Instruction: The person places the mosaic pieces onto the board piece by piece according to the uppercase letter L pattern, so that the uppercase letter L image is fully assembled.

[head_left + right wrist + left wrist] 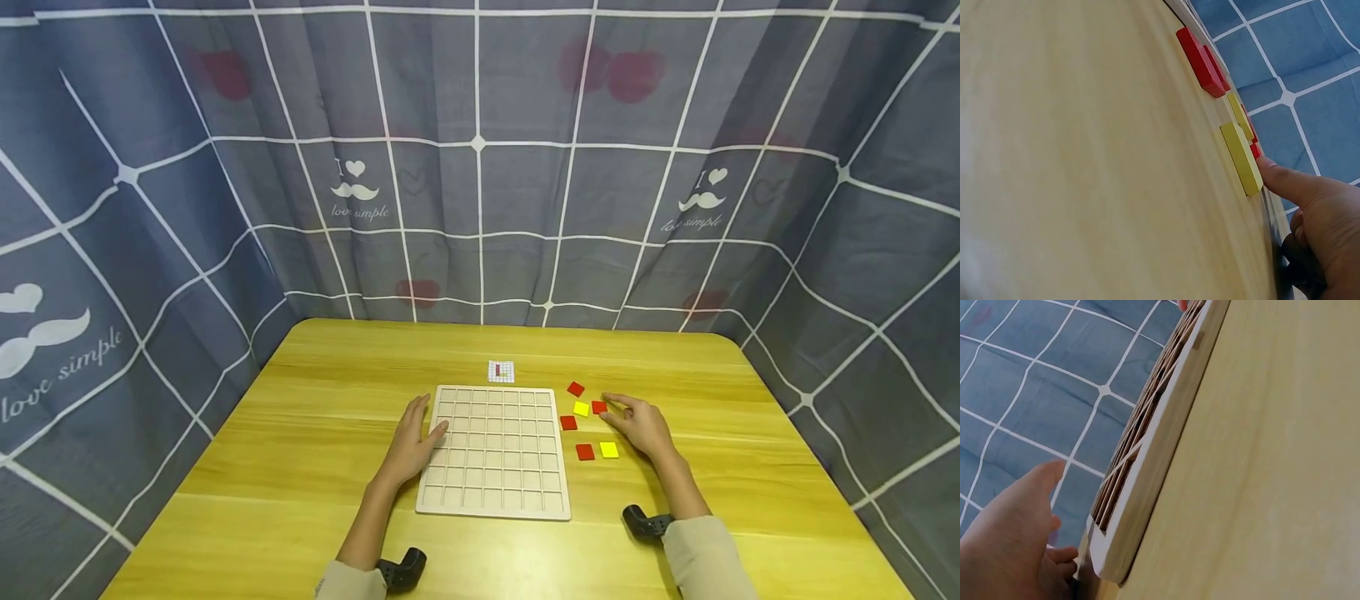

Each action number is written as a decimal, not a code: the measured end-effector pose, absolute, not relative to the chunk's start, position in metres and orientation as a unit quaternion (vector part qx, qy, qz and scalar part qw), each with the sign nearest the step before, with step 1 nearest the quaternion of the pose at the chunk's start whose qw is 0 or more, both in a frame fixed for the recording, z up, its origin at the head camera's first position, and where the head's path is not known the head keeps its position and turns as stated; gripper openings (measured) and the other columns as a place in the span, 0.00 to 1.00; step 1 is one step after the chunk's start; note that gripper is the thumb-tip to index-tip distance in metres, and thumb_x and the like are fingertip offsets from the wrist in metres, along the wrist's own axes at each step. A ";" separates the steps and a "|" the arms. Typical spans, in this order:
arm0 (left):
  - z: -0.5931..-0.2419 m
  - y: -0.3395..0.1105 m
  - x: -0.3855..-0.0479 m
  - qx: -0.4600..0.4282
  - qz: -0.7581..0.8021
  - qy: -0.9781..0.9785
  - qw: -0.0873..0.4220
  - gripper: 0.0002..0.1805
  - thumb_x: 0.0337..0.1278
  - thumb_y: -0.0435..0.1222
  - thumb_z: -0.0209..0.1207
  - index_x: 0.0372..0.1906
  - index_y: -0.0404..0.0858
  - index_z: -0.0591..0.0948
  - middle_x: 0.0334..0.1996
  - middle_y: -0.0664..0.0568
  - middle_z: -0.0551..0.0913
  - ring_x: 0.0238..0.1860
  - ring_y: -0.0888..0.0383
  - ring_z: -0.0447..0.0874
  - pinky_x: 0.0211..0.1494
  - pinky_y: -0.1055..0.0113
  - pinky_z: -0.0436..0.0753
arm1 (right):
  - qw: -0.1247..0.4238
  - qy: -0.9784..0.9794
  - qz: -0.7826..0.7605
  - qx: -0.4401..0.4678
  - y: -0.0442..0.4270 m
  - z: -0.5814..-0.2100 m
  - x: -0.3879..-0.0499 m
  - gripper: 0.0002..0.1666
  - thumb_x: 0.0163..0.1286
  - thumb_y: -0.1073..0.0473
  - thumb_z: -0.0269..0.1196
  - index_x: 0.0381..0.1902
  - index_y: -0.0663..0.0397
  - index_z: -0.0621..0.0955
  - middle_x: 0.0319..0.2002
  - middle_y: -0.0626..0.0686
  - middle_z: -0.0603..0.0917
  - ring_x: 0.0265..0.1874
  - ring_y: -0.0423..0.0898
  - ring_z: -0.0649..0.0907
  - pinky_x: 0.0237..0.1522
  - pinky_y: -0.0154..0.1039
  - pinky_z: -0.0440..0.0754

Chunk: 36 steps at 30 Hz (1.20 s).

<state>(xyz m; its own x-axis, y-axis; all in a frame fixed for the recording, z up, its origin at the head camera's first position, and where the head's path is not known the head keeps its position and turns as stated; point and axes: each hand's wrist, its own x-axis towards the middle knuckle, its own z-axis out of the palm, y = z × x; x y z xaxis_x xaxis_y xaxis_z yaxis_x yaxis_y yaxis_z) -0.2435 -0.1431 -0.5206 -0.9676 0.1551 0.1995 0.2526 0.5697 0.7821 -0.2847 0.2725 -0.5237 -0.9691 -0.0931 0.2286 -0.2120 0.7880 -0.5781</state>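
Note:
A pale wooden grid board (495,454) lies on the table. My left hand (411,442) rests at its left edge, thumb over the rim and fingers extended; in the left wrist view this hand (1016,537) is beside the board's far corner. To the board's right, my right hand (639,423) pinches a red square tile (598,407) between thumb and index finger. Around it lie a yellow tile (581,409), a second yellow tile (609,450) and several more red tiles (585,452). In the right wrist view the thumb (1282,180) partly hides the pinched tile.
A small printed grid card (501,372) with a coloured pattern lies behind the board. The wooden table (262,500) is surrounded at the back and sides by a grey-blue checked curtain (517,192). Black devices (403,570) are strapped to both wrists.

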 end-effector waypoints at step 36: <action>-0.531 -0.143 -0.242 -0.158 -0.323 -0.928 0.094 0.41 0.58 0.53 0.55 0.67 0.30 0.61 0.67 0.37 0.60 0.69 0.41 0.50 0.70 0.46 0.43 | 0.135 -0.879 0.427 0.166 0.131 -0.491 -0.288 0.17 0.58 0.52 0.67 0.45 0.50 0.83 0.08 0.42 0.57 0.09 0.35 0.53 0.12 0.28 0.51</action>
<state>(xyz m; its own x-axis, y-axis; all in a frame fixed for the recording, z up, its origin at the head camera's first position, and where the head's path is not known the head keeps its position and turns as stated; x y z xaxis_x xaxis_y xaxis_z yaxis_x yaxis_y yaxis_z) -0.2420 -0.1426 -0.5313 -0.9321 0.2330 0.2774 0.3548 0.7419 0.5690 -0.2880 0.1311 -0.4910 -0.9083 -0.1763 0.3794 -0.4072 0.5807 -0.7050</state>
